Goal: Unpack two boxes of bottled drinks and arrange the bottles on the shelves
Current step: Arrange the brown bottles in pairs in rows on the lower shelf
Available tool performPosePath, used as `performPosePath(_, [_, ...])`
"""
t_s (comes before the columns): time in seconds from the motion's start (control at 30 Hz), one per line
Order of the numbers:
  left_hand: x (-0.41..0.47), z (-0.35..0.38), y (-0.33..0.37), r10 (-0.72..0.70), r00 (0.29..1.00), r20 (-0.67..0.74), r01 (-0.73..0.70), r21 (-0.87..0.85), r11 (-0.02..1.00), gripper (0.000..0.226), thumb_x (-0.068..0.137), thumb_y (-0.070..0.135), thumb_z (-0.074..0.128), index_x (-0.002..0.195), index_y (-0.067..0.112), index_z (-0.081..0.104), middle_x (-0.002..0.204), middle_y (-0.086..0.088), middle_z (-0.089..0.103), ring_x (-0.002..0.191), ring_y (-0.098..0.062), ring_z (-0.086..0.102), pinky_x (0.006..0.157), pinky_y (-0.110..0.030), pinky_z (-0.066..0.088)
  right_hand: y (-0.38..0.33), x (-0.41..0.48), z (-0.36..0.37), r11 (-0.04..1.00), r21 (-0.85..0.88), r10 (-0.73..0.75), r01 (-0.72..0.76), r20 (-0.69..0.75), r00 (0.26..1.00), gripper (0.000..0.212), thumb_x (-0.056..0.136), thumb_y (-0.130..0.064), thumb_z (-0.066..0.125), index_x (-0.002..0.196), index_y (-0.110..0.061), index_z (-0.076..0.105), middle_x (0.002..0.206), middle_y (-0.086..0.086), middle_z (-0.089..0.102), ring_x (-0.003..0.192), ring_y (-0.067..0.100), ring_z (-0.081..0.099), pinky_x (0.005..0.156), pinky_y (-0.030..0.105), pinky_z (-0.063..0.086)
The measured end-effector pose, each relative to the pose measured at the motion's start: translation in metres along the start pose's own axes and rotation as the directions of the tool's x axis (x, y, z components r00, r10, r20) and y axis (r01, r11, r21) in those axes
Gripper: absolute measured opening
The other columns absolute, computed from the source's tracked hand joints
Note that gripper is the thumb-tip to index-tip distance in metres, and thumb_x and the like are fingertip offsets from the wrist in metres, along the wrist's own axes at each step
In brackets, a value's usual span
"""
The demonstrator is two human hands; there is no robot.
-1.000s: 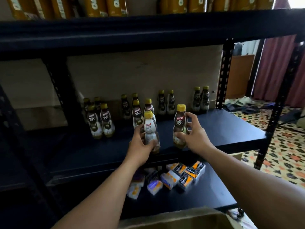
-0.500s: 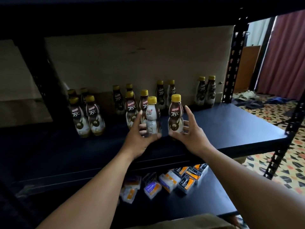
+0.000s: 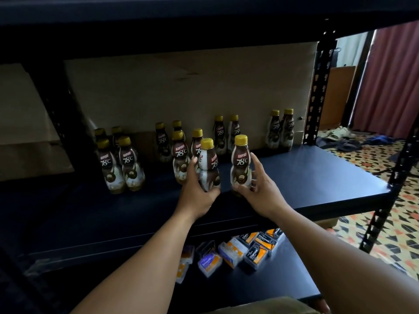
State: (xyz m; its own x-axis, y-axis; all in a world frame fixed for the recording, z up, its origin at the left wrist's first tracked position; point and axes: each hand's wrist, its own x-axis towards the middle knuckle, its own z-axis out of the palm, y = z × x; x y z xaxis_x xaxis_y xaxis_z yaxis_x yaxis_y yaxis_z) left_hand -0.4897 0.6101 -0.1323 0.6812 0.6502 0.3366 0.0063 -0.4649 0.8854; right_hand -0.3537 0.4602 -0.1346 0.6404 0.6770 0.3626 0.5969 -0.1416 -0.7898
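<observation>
Item 1: left bottle [image 3: 207, 164], yellow cap, brown-and-white Kopiko 78°C label. My left hand [image 3: 197, 189] is wrapped round its lower body, thumb on the near side.
Item 2: right bottle [image 3: 240, 164], same kind, label facing me. My right hand [image 3: 258, 189] holds its lower half, fingers curled behind and thumb under the front. The two bottles are upright, just beside each other, over the front part of the middle shelf [image 3: 317, 177]. I cannot tell whether their bases touch it.
Item 3: stock already on that shelf. A left group of four [image 3: 122, 168], a middle group of four [image 3: 179, 152], and two back pairs [image 3: 226, 134] [image 3: 281, 132] against the cardboard backing [image 3: 181, 91].
Item 4: lower shelf [image 3: 283, 279], bearing small orange, black and blue packets [image 3: 254, 248], some reading "Charcoal".
Surroundings: black metal rack with a perforated upright [image 3: 317, 94], patterned floor [image 3: 403, 211], dark red curtain [image 3: 390, 82].
</observation>
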Motion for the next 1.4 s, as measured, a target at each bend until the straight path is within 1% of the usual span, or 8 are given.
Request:
performPosePath(0.1, [0.001,0.001,-0.001,0.017,1.000,-0.002,-0.017,-0.002,1.000,0.104,0.076,0.016,0.089,0.153,0.040,0.022,0.136,0.012,0.055,0.119,0.001,0.057,0.092,-0.013,0.046,0.001,0.002,0.001,1.000,0.008,0.006,-0.006,0.000,1.000,0.103,0.088,-0.042,0.077,0.160,-0.046,0.004,0.131,-0.014,0.061,0.122,0.012,0.060,0.106,0.041,0.047])
performPosePath(0.3, [0.001,0.001,-0.002,0.027,1.000,0.015,-0.027,-0.007,1.000,0.100,0.080,0.010,0.084,0.154,0.032,0.021,0.120,0.025,0.056,0.105,0.020,0.057,0.092,-0.015,0.048,0.000,0.002,-0.001,1.000,0.026,0.001,0.000,-0.016,1.000,0.096,0.088,-0.036,0.080,0.157,-0.047,0.014,0.127,-0.014,0.063,0.116,0.010,0.063,0.105,0.045,0.051])
performPosePath(0.43, [-0.001,0.000,0.000,0.049,0.999,-0.018,-0.049,0.034,0.998,0.079,0.081,0.012,0.084,0.135,0.041,0.034,0.114,0.018,0.056,0.098,0.023,0.054,0.074,-0.001,0.045,0.001,0.003,-0.002,1.000,0.021,0.004,-0.004,-0.022,1.000,0.096,0.086,-0.036,0.081,0.157,-0.045,0.016,0.126,-0.013,0.063,0.116,0.011,0.062,0.105,0.046,0.051])
performPosePath(0.7, [-0.005,0.003,0.003,0.118,0.993,0.013,-0.119,0.041,0.992,0.058,0.081,0.020,0.085,0.126,0.034,0.050,0.116,0.017,0.061,0.103,0.021,0.055,0.078,-0.001,0.044,0.000,0.001,-0.003,0.998,0.050,-0.026,0.026,0.005,1.000,0.091,0.088,-0.037,0.079,0.156,-0.051,0.020,0.118,-0.022,0.062,0.114,0.006,0.063,0.102,0.039,0.053])
performPosePath(0.9, [-0.009,0.001,0.005,0.129,0.991,0.030,-0.131,0.085,0.988,0.101,0.082,0.015,0.082,0.143,0.064,0.018,0.126,0.025,0.056,0.119,0.011,0.054,0.095,-0.023,0.052,0.001,-0.001,-0.002,0.998,0.041,-0.055,0.055,0.013,0.998,0.113,0.090,-0.026,0.079,0.155,-0.060,-0.008,0.120,-0.025,0.063,0.110,0.003,0.065,0.099,0.033,0.051])
performPosePath(1.03, [-0.013,0.002,0.011,0.155,0.982,0.106,-0.172,0.180,0.968,0.107,0.088,0.018,0.076,0.149,0.067,0.003,0.135,0.056,0.030,0.130,0.023,0.034,0.113,-0.040,0.043,-0.002,-0.003,-0.002,0.995,0.007,-0.098,0.098,0.008,0.995,0.112,0.093,-0.025,0.075,0.145,-0.073,-0.012,0.143,-0.013,0.060,0.124,0.013,0.061,0.107,0.046,0.049])
performPosePath(1.17, [-0.013,0.004,0.014,0.159,0.982,0.100,-0.180,0.257,0.949,0.106,0.090,0.024,0.077,0.151,0.064,0.000,0.125,0.068,0.019,0.121,0.037,0.022,0.114,-0.031,0.034,-0.002,-0.002,-0.002,0.994,-0.031,-0.105,0.105,0.007,0.994,0.111,0.094,-0.025,0.074,0.145,-0.073,-0.012,0.139,-0.008,0.063,0.119,0.018,0.064,0.105,0.050,0.050])
performPosePath(1.4, [0.004,0.014,0.023,0.165,0.974,0.156,-0.213,0.367,0.905,0.113,0.091,0.028,0.075,0.143,0.065,-0.018,0.145,0.043,0.018,0.134,0.015,0.020,0.107,-0.019,0.022,0.003,0.020,-0.014,0.983,-0.136,-0.111,0.120,0.073,0.991,0.110,0.094,-0.024,0.070,0.153,-0.055,-0.017,0.136,0.001,0.062,0.111,0.026,0.064,0.099,0.046,0.051])
